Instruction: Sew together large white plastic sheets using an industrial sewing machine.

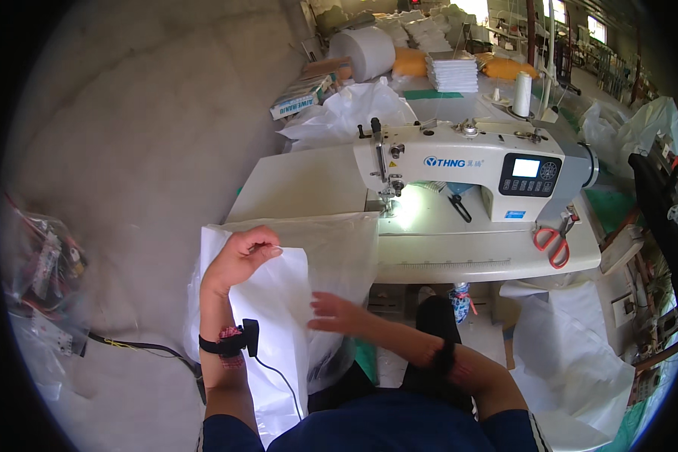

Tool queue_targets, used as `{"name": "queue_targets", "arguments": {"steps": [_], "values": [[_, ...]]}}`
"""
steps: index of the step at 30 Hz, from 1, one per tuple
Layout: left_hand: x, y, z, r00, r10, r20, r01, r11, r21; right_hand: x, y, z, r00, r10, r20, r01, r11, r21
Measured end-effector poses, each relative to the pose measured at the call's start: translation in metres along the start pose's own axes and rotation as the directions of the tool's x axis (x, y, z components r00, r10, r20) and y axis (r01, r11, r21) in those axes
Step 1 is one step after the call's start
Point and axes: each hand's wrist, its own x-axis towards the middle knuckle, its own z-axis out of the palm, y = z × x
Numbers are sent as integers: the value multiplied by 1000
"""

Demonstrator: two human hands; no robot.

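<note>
My left hand (247, 255) is closed in a pinch on the top edge of a white sheet (273, 324), which hangs down over my lap. Slightly blurred, my right hand (334, 312) is held to the right of that sheet, its fingers stretched out and apart with nothing in them. Behind both hands, a translucent plastic sheet (346, 241) drapes over the front edge of the sewing table. Its top edge reaches close to the needle area of a white sewing machine (459, 158), whose lamp lights the bed.
Red-handled scissors (554, 245) and small black thread snips (459, 207) lie on the machine table (429, 248). A thread cone (522, 94) stands behind the machine. White sheeting (569, 354) hangs at the right. Bagged parts (49, 264) and a black cable (139, 345) are at the left.
</note>
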Motion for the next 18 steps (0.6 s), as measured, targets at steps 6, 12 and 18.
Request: {"name": "queue_targets", "arguments": {"steps": [6, 12, 18], "values": [[32, 25, -11, 988, 52, -148, -54, 999, -7, -2, 20, 67, 868, 89, 489, 84, 943, -322], [122, -46, 35, 967, 242, -80, -225, 958, 179, -7, -8, 70, 874, 483, -57, -481, 841, -248], [174, -139, 113, 990, 137, -28, -139, 987, -81, -38, -3, 17, 945, 326, -38, -305, 915, 264]]}}
